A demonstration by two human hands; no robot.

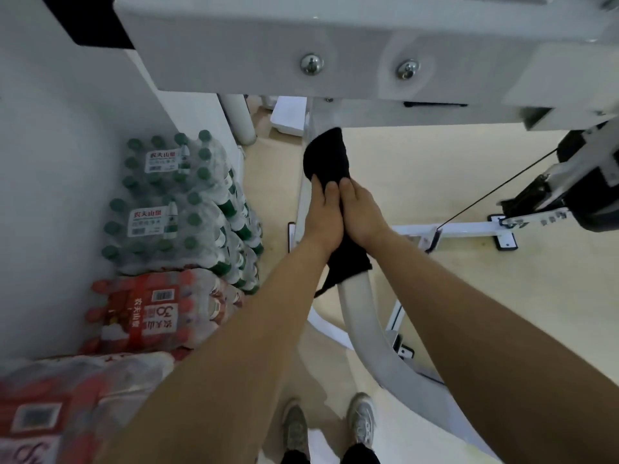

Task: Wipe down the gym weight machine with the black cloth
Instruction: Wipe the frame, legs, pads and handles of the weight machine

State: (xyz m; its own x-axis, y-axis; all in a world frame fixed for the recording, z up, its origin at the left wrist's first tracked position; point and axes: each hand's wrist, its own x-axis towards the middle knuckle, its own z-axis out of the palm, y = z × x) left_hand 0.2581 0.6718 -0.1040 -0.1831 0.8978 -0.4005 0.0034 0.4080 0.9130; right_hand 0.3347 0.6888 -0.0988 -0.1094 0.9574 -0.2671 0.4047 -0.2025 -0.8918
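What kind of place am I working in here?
Probably a gym corner: a white weight machine with a cable, its tube gripped through the black cloth by the left hand and right hand, and packs of bottled water stacked on the floor.

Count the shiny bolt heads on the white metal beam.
2: left shiny bolt head and right shiny bolt head, side by side on the white metal beam; more may be hidden.

Soft, even indoor light, fairly bright; we find shadows faint. Glints on bolts [311, 64] above fingers [330, 195]. Black cloth [326, 155] under fingers reads flat dark. Water packs [174, 195] left of fingers blurred. We note wide-angle bending, strongest far from fingers, at edges.
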